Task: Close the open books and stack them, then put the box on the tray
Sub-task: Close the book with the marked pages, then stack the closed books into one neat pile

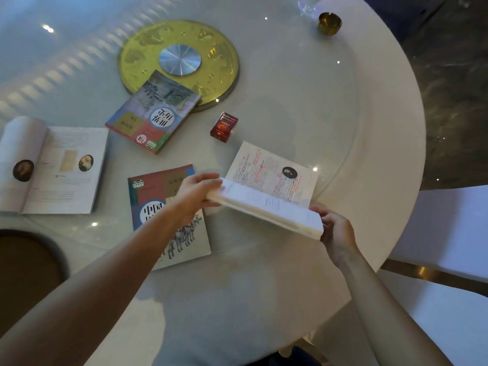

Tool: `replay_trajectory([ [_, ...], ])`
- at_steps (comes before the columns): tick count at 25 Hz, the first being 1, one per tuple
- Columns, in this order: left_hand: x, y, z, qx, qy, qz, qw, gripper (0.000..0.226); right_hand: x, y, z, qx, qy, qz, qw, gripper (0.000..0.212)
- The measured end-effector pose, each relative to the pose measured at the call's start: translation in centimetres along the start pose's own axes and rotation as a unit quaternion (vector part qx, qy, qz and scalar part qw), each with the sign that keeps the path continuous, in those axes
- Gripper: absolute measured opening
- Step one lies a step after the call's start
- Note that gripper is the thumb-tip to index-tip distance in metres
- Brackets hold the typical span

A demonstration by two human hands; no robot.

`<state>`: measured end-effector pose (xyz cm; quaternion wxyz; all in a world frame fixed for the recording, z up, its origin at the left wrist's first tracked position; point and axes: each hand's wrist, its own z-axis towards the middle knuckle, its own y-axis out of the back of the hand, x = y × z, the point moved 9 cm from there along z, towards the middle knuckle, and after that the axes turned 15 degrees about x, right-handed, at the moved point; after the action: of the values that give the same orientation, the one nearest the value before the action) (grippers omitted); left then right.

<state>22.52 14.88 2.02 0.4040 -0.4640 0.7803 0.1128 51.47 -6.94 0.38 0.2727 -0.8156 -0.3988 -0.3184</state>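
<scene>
Four books (272, 186), one box (224, 127), one tray (23, 262)

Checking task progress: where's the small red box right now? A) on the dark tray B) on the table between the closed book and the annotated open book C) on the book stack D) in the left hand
B: the small red box stands on the white table, apart from both hands, not on the dark tray.

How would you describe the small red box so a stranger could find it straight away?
Start at the gold disc in the middle of the round table. Just nearer the person from its edge, between the closed book leaning on the disc and the open book with red notes, stands the box. It is the only small dark red thing, far smaller than any book.
</scene>
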Motion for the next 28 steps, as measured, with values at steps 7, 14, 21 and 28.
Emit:
replay_trajectory([
  [7,-0.2,-4.0,3.3,0.028,0.009,-0.035,0.999,0.031,0.7,-0.1,3.1,-0.007,0.024,-0.039,0.999,0.02],
  [14,5.5,-6.8,5.5,-0.125,0.1,-0.008,0.987,0.024,2.4,2.2,8.0,-0.073,-0.034,-0.338,0.938,0.028],
  [21,8.5,-9.6,5.9,-0.121,0.152,-0.116,0.974,0.031,6.2,-3.3,13.1,0.038,0.032,-0.66,0.749,0.06],
  [28,8.7,-9.0,5.4,-0.13,0.148,-0.144,0.97,0.032,6.1,-2.2,13.5,-0.003,-0.032,-0.702,0.711,0.048],
])
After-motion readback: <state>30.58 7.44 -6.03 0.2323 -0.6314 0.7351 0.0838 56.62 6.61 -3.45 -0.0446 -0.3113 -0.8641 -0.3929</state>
